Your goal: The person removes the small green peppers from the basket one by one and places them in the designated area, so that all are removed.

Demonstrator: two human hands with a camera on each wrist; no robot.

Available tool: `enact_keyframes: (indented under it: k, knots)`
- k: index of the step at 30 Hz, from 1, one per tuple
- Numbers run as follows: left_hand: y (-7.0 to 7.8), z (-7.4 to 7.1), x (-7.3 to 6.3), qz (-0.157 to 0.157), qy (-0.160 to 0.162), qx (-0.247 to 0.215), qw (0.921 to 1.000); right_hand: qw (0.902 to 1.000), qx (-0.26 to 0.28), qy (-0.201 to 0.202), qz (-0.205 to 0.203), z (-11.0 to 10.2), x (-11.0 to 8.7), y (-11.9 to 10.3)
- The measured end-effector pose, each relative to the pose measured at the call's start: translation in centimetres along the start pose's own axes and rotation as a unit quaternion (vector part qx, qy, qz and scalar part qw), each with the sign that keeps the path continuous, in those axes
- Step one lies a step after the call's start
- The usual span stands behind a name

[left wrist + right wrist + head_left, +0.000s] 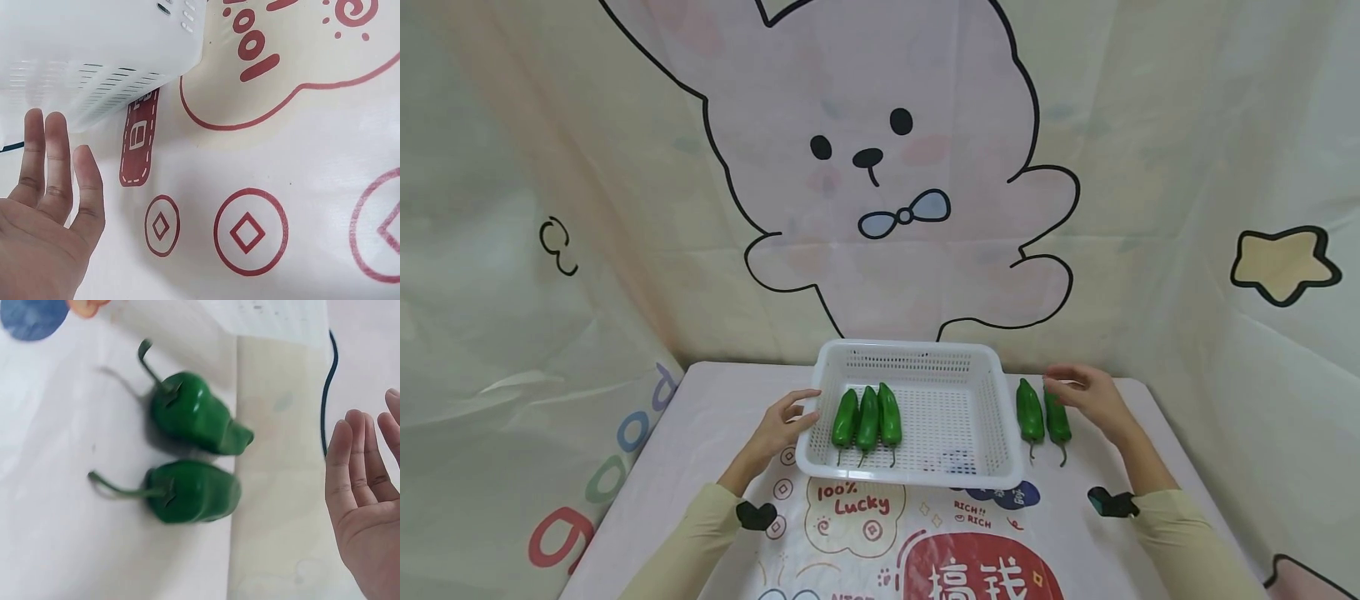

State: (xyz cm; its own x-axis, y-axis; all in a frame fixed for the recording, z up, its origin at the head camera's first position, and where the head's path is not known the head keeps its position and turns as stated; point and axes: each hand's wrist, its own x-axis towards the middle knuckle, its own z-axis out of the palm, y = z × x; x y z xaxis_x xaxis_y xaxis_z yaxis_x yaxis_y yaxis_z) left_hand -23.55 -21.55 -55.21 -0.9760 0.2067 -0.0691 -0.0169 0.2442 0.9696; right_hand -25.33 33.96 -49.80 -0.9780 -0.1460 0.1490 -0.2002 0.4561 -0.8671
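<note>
A white plastic basket (910,475) holds several green peppers side by side in its left part; one is the middle pepper (868,419). My left hand (779,425) is at the basket's left wall, its fingertips right at the rim. In the left wrist view, the fingers of the left hand (53,206) are extended toward the basket's side. Two more green peppers, a left one (1030,411) and a right one (1057,419), lie on the table right of the basket. Over the right pepper's tip, my right hand (1093,400) hovers with relaxed fingers, holding nothing.
The table (730,379) has a white cover with red printed lettering. Behind it hangs a fabric backdrop (925,275) with a cartoon bear. A dark cord (326,394) shows beyond the basket in the right wrist view.
</note>
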Motion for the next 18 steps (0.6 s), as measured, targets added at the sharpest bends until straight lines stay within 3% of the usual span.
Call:
enact_keyframes:
  k: [4, 8, 11, 18]
  knots:
    - [0.3, 0.1, -0.1, -0.002, 0.001, 0.004, 1.0, 0.9996, 0.023, -0.011, -0.01, 0.7, 0.4, -1.4]
    - [2.5, 0.3, -1.0, 0.002, -0.005, 0.003, 1.0, 0.9981, 0.051, -0.023, -0.025, 1.3, 0.8, -2.6]
    - [3.2, 0.3, -1.2, 0.0, -0.007, 0.003, 1.0, 0.9979, 0.051, -0.029, -0.027, 1.9, 1.2, -3.1]
    - [0.4, 0.2, -0.1, -0.009, 0.009, 0.009, 0.9999, 0.9962, 0.067, -0.042, -0.035, 3.7, 2.0, -4.3]
